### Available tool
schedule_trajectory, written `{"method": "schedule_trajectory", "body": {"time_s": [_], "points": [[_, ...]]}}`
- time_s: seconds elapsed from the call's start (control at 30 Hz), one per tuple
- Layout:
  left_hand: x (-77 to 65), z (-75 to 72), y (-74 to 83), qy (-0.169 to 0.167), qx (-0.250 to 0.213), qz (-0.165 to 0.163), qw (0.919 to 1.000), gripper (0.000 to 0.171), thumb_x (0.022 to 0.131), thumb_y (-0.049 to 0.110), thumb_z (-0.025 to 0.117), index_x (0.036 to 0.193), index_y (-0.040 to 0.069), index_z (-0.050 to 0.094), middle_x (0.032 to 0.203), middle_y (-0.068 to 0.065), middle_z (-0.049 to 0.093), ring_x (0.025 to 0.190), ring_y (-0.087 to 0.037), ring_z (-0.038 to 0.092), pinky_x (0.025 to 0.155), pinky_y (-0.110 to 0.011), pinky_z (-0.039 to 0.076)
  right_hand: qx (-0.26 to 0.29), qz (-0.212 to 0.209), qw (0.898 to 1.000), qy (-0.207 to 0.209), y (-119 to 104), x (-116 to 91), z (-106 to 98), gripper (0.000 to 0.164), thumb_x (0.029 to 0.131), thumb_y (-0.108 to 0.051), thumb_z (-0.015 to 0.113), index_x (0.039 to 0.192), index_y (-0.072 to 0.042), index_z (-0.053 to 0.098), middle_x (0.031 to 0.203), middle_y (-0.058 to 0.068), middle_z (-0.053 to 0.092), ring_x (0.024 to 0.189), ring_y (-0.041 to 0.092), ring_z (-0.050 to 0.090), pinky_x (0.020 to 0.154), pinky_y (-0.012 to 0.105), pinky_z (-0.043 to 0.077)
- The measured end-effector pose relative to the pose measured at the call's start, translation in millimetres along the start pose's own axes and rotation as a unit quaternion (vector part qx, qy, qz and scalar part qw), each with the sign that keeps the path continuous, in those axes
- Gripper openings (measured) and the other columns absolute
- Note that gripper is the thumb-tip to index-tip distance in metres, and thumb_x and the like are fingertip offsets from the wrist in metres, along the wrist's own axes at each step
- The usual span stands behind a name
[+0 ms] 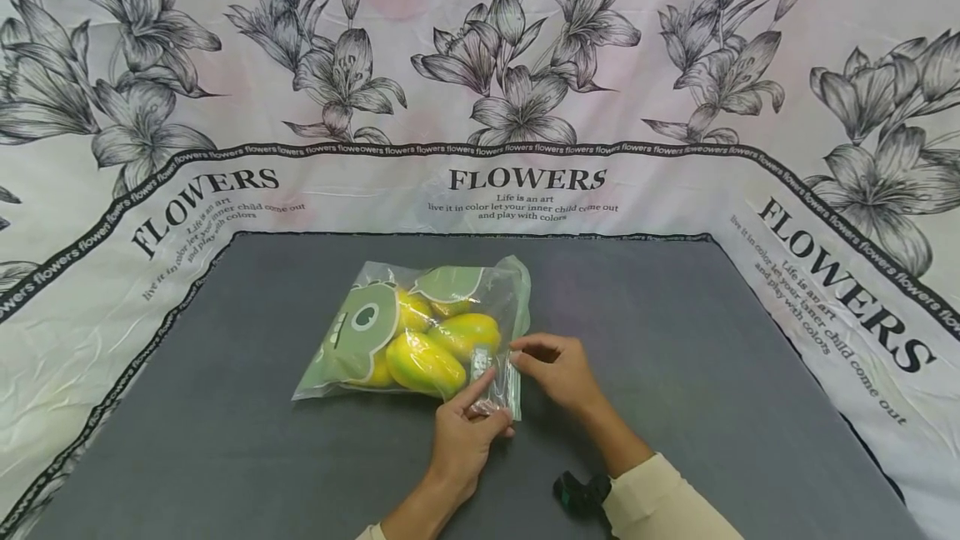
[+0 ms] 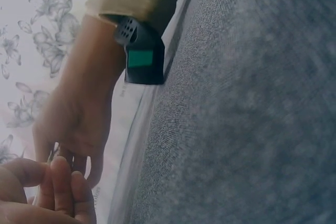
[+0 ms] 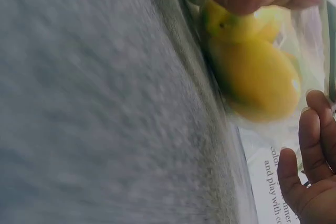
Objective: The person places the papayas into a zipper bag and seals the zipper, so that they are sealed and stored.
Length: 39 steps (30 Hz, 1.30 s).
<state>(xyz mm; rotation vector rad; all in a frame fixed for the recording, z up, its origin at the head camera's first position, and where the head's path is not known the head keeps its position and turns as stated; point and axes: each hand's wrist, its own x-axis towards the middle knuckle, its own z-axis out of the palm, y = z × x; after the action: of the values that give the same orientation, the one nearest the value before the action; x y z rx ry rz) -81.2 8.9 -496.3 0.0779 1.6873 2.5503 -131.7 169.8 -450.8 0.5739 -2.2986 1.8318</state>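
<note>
A clear zip bag [image 1: 366, 317] with a green cartoon print lies on the grey table, its zip edge facing right. Inside are several yellow mangoes [image 1: 426, 363], also seen as a yellow mango [image 3: 257, 80] through the plastic in the right wrist view. My left hand [image 1: 461, 440] pinches the near corner of the bag's zip edge between thumb and fingers. Slightly farther up that same edge, my right hand [image 1: 561, 369] pinches the zip strip with thumb and index finger. The left wrist view shows my left hand [image 2: 47, 195] close below my right hand [image 2: 76, 121].
The dark grey tabletop [image 1: 247, 457] spreads around the bag. White cloth [image 1: 525, 190] with printed flowers and lettering rises behind it and along both sides. A black device [image 1: 579, 494] with a green patch is worn at the right wrist, by a beige sleeve [image 1: 667, 498].
</note>
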Motion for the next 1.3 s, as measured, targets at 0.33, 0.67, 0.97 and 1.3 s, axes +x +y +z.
{"method": "schedule_trajectory", "body": {"time_s": [0.33, 0.67, 0.97, 1.3], "points": [[-0.4, -1.0, -0.4, 0.002, 0.008, 0.0, 1.0, 0.059, 0.078, -0.014, 0.067, 0.134, -0.002, 0.054, 0.078, -0.02, 0.064, 0.058, -0.016, 0.062, 0.061, -0.026, 0.055, -0.014, 0.023, 1.0, 0.011, 5, 15, -3, 0.013, 0.085, 0.005, 0.069, 0.097, 0.011, 0.07, 0.09, 0.019, 0.07, 0.078, 0.02, 0.065, 0.069, 0.028, 0.054], [-2.7, -2.1, -1.5, 0.004, 0.009, -0.008, 0.9999, 0.06, 0.078, -0.014, 0.068, 0.135, -0.001, 0.054, 0.076, -0.015, 0.064, 0.059, -0.016, 0.062, 0.061, -0.027, 0.055, -0.023, 0.049, 0.998, 0.022, 9, 30, -7, 0.015, 0.087, 0.001, 0.069, 0.099, 0.009, 0.071, 0.093, 0.017, 0.07, 0.083, 0.024, 0.065, 0.073, 0.029, 0.053], [-2.7, -0.9, -2.1, -0.002, 0.009, 0.006, 0.9999, 0.059, 0.078, -0.013, 0.068, 0.134, -0.003, 0.054, 0.074, -0.013, 0.062, 0.057, -0.015, 0.062, 0.06, -0.026, 0.055, -0.011, 0.053, 0.998, 0.03, 44, 51, -17, 0.016, 0.088, -0.005, 0.071, 0.1, 0.004, 0.072, 0.095, 0.013, 0.07, 0.086, 0.022, 0.065, 0.074, 0.031, 0.053], [-6.0, 1.5, -1.9, 0.012, 0.009, -0.014, 0.9998, 0.06, 0.076, -0.014, 0.069, 0.133, -0.002, 0.056, 0.073, -0.014, 0.063, 0.056, -0.016, 0.062, 0.06, -0.027, 0.055, -0.022, 0.059, 0.997, 0.038, 55, 71, -26, 0.015, 0.086, -0.01, 0.073, 0.098, 0.0, 0.074, 0.092, 0.009, 0.07, 0.084, 0.023, 0.065, 0.073, 0.034, 0.054]]}}
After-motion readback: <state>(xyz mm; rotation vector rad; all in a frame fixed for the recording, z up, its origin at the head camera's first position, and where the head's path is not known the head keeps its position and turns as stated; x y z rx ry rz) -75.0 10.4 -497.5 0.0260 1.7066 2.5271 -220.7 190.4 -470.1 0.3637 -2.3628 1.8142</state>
